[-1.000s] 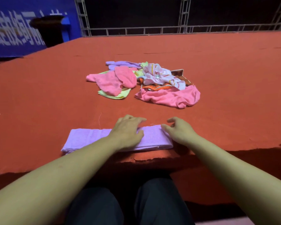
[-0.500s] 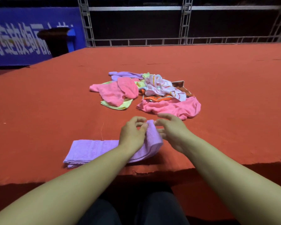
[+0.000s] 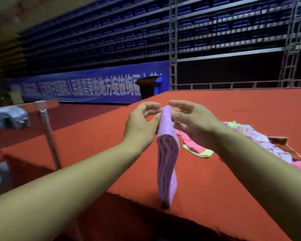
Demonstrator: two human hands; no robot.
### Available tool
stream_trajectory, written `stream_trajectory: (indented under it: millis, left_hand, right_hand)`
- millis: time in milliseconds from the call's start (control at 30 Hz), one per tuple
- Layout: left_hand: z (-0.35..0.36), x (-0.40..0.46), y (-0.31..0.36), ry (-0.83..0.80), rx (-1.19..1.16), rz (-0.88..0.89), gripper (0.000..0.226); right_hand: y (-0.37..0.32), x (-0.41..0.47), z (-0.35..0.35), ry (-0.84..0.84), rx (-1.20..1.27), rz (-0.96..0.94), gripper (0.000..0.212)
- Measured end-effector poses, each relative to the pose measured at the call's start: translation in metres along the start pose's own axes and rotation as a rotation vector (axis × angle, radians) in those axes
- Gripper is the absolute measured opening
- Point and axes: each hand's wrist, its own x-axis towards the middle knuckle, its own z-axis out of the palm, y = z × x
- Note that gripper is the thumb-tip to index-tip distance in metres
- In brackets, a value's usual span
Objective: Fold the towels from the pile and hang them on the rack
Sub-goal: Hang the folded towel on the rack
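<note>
While hanging folded, purple towel pinched at top between both hands, fingers curled.

bare red tabletop left, rack pole beyond, towel pile right

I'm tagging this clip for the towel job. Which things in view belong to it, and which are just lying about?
Part of the job:
- folded purple towel, pinched at its top by left hand and right hand
- towel pile on the red table
- rack, left

Just there:
- blue banner
- dark lectern
- metal truss
</note>
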Motion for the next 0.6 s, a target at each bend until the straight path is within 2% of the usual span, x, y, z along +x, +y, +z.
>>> stream_trajectory:
  millis: [233, 333, 467, 600]
  left_hand:
    - [-0.092, -0.015, 0.052, 0.141, 0.163, 0.025, 0.016]
    - [-0.123, -0.040, 0.059, 0.175, 0.227, -0.002, 0.018]
    - [-0.158, -0.083, 0.055, 0.226, 0.283, -0.110, 0.018]
    - [-0.200, -0.121, 0.062, 0.271, 0.311, -0.247, 0.020]
  right_hand:
    - [-0.016, 0.020, 0.086, -0.288, 0.145, 0.048, 0.030]
    - [-0.006, 0.009, 0.114, -0.391, 0.164, 0.102, 0.035]
    - [0.022, -0.008, 0.153, -0.525, 0.147, 0.181, 0.049]
    - [0.049, -0.021, 0.203, -0.632, 0.180, 0.265, 0.045]
